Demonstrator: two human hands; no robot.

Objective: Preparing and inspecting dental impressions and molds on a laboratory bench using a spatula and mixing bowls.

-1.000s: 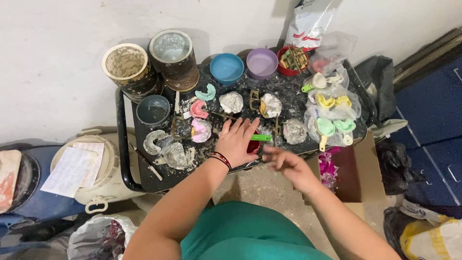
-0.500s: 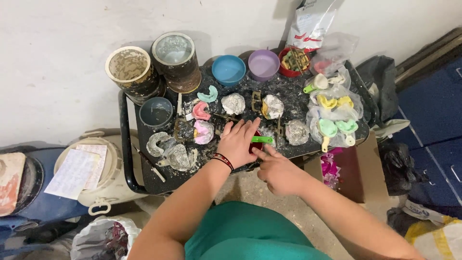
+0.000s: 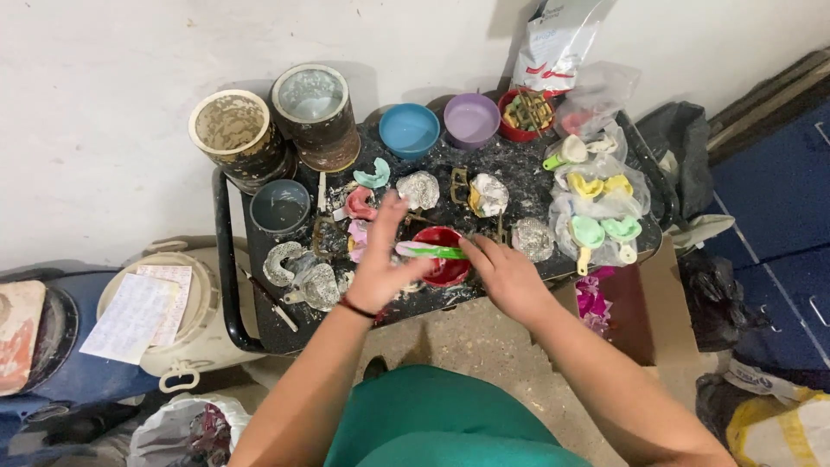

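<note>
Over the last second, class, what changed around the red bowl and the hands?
The right hand came in from the table edge and took the green spatula over the red rubber bowl; the left hand stays at the bowl. Everything else is unmoved.

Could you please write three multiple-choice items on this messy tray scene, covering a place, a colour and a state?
1. Where does the small red mixing bowl sit?
A. between the two hands
B. on the floor
C. inside the blue bowl

2. What colour is the plastic spatula lying across that bowl?
A. yellow
B. green
C. black

3. How is the right hand?
A. resting in the lap
B. flat on the wall
C. gripping the spatula's end

Answers: 1 A, the bowl lies between the left hand and the right one; 2 B, the blade is bright green; 3 C, its fingers close on the spatula's end.
</note>
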